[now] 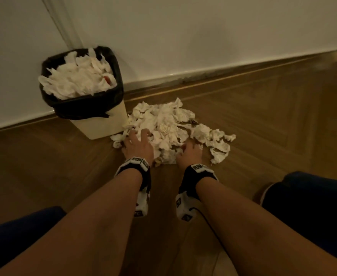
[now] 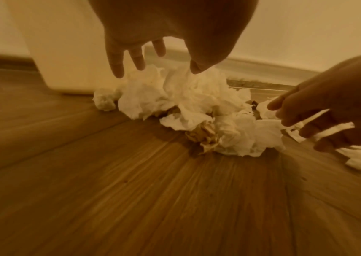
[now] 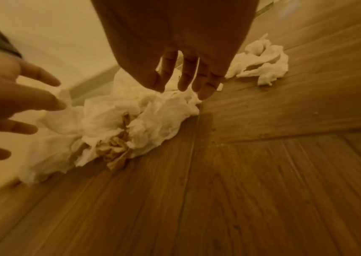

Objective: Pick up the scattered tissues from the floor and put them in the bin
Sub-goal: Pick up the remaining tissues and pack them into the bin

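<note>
A heap of crumpled white tissues [image 1: 169, 126] lies on the wooden floor just right of a cream bin [image 1: 96, 124] lined with a black bag and piled high with tissues. My left hand [image 1: 138, 144] reaches over the heap's left edge, fingers spread and straight, thumb touching tissue [image 2: 181, 83]. My right hand [image 1: 189, 152] hovers at the heap's near right side, fingers [image 3: 188, 81] extended just above the paper. A brownish crumpled piece [image 2: 201, 135] sits at the heap's near edge. Neither hand holds anything.
The bin stands in a corner against white walls with a pale skirting board [image 1: 203, 72]. Loose tissues [image 1: 219, 150] lie to the right of the heap. My knees in dark blue [image 1: 313, 200] flank the arms. Bare wood floor [image 1: 273, 116] stretches to the right.
</note>
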`<action>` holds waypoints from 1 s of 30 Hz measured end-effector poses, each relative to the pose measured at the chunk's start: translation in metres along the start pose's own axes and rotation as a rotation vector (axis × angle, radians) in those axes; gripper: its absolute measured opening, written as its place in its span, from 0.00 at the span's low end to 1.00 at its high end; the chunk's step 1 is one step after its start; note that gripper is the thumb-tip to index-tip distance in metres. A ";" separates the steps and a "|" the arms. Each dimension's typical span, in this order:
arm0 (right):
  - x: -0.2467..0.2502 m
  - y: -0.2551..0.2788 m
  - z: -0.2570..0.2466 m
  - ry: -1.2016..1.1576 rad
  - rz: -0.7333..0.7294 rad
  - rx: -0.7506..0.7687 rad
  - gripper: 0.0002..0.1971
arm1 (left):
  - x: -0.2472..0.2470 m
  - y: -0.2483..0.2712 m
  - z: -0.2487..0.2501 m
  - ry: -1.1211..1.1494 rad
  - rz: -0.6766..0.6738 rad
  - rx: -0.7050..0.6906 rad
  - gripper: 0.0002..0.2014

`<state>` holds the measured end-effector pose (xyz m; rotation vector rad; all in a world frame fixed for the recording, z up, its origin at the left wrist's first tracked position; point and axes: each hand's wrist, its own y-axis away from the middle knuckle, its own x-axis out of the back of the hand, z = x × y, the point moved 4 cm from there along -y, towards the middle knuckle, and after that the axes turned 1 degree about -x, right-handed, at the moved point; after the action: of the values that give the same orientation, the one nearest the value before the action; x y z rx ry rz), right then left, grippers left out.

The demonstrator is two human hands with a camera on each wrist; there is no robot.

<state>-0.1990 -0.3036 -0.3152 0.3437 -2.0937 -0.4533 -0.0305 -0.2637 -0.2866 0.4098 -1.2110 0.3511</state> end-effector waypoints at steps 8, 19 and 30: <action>-0.024 -0.001 -0.010 0.155 -0.130 -0.020 0.29 | -0.017 0.001 -0.005 0.155 -0.087 0.138 0.16; -0.030 0.001 -0.021 0.237 -0.212 -0.008 0.26 | -0.014 -0.010 -0.016 0.127 -0.329 0.159 0.17; -0.020 -0.004 -0.009 -0.563 -0.144 -0.231 0.15 | -0.017 -0.008 -0.041 0.638 -0.369 0.500 0.22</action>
<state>-0.1806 -0.3001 -0.3273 0.2494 -2.5299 -0.9575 0.0019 -0.2515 -0.3160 0.8631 -0.3994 0.4211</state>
